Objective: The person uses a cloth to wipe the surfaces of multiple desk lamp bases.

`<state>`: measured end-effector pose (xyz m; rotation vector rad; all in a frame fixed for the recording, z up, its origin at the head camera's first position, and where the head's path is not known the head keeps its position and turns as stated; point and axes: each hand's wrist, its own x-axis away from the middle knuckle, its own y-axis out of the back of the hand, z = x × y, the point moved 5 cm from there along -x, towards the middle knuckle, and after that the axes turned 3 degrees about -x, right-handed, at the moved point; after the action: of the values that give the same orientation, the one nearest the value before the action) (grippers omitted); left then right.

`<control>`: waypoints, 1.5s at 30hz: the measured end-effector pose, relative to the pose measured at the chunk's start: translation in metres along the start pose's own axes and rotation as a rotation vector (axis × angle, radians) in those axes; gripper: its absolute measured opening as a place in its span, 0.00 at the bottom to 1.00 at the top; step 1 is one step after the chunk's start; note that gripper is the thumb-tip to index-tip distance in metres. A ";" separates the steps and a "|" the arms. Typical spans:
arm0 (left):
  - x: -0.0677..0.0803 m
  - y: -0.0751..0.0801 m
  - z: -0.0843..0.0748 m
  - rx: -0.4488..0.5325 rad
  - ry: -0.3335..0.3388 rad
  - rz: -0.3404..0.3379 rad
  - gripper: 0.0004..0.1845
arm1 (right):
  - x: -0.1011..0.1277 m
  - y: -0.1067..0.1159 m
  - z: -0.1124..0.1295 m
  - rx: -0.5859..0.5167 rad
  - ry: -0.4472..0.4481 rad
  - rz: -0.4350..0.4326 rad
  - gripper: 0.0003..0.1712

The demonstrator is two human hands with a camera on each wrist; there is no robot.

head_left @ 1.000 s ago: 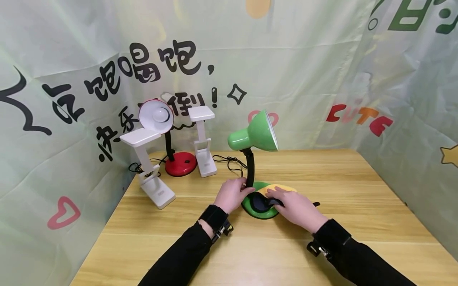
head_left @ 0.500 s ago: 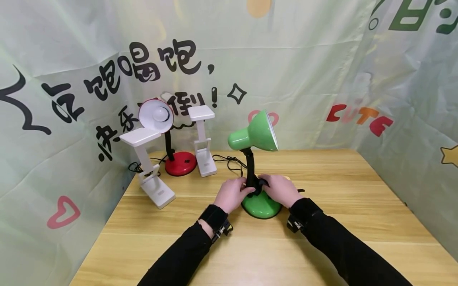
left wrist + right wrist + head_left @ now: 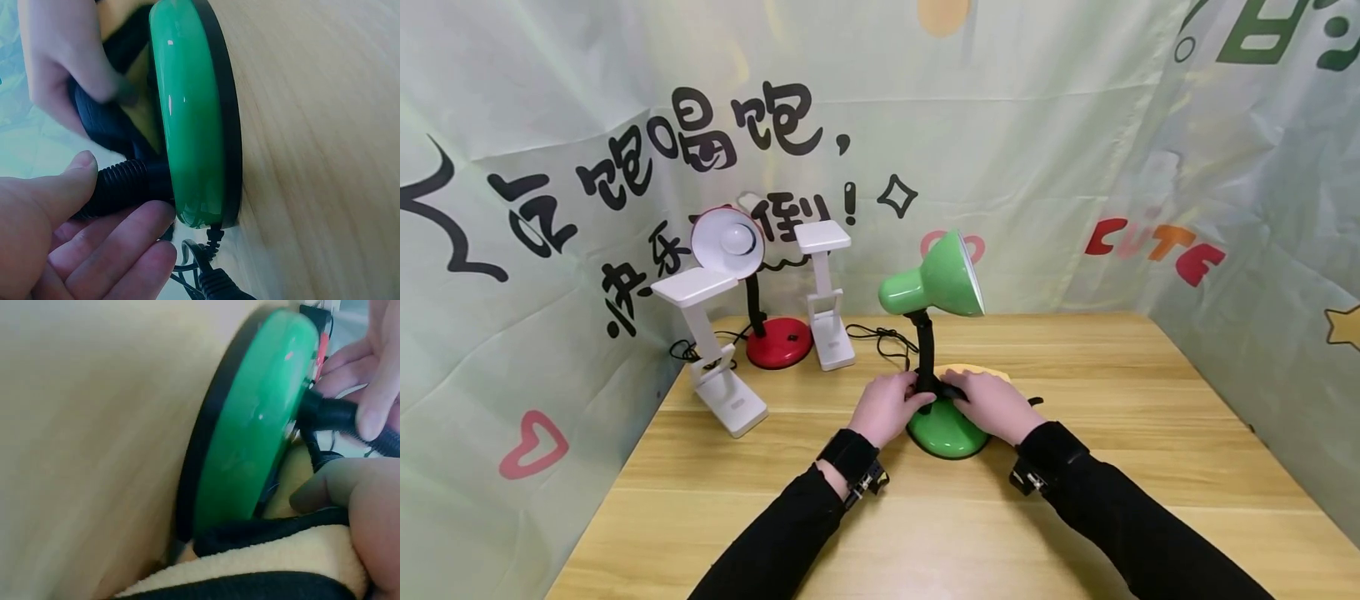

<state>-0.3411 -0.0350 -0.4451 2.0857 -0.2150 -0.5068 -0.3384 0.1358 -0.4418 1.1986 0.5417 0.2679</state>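
A green desk lamp (image 3: 946,433) stands upright on the table, its shade tipped to the right. Low on its black flexible neck (image 3: 119,184), my left hand (image 3: 889,407) grips it between thumb and fingers. My right hand (image 3: 996,404) holds a yellow cloth with black edging (image 3: 294,556) against the right and back part of the lamp base. In the right wrist view the cloth's fuzzy yellow face and dark border show below the thumb. The far side of the base is hidden by the cloth and the right hand.
A red desk lamp (image 3: 778,343) and two white folding lamps, one in front (image 3: 730,403) and one behind (image 3: 831,340), stand at the back left. Black cords (image 3: 880,335) lie behind the green lamp. A printed curtain (image 3: 1037,167) hangs behind the wooden table (image 3: 1150,467).
My right hand moved with the cloth from the front of the green base to its back near the neck, then slightly right. The left hand stays on the neck.
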 end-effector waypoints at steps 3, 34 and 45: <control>0.000 -0.001 0.000 -0.002 0.001 -0.005 0.13 | 0.014 0.004 0.005 0.044 0.024 0.022 0.19; 0.002 -0.001 0.002 -0.008 -0.004 -0.008 0.15 | 0.058 -0.010 0.090 0.227 0.417 0.009 0.26; 0.001 -0.001 0.002 -0.011 -0.023 -0.036 0.14 | 0.059 -0.004 0.082 0.111 0.353 0.036 0.21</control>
<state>-0.3417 -0.0362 -0.4474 2.0769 -0.1872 -0.5524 -0.2451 0.0961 -0.4391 1.2767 0.8512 0.4907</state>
